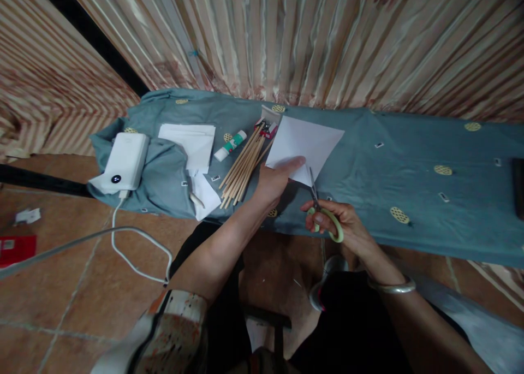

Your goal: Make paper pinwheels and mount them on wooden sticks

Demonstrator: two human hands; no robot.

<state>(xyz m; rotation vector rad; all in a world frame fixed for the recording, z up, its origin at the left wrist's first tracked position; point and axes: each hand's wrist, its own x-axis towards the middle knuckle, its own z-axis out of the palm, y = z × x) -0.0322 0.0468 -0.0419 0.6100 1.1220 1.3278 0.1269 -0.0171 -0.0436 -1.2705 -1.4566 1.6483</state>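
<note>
nearest, patterned sleeve (180, 325) on l arm, dark-trousered legs (360, 319) below, grey-white shoe (335, 265) on the tiled floor (73, 286). white cable (123, 254) looped over the floor by l elbow, its near end hidden at the arm. silvery bangle (393, 286) sat on r wrist.

r hand (346, 218) gripped green-handled scissors (315, 200), fingers in the loops, blades pointing away, at the near edge of a white sheet (305, 142); couldn't tell how far any cut ran. l hand (276, 182) pinched that sheet near its near-left side, thumb on top, hiding a bit of it. sheet was held over the mid part of the table (409, 183), which had a blue-grey cloth w/ yellow pineapple-like prints.

just l of l hand, a bundle of thin wooden sticks (243, 169) crowded that side, far ends up against a small red box (266, 128) w/ its flap up, close by the sheet's l edge. next l: white tube (230, 146) w/ green label, then paper pile (192, 139), a loose paper piece (207, 196) nearer w/ a small pale stub (197, 200) on it. far l end: white power bank (126, 158), cable plugged in. red packet (18, 250) on floor, far l. dark item at r edge (519, 188), cut off, unclear.

behind all, striped pleated curtain (286, 35); black pole (90, 33) slanted across at l.
</note>
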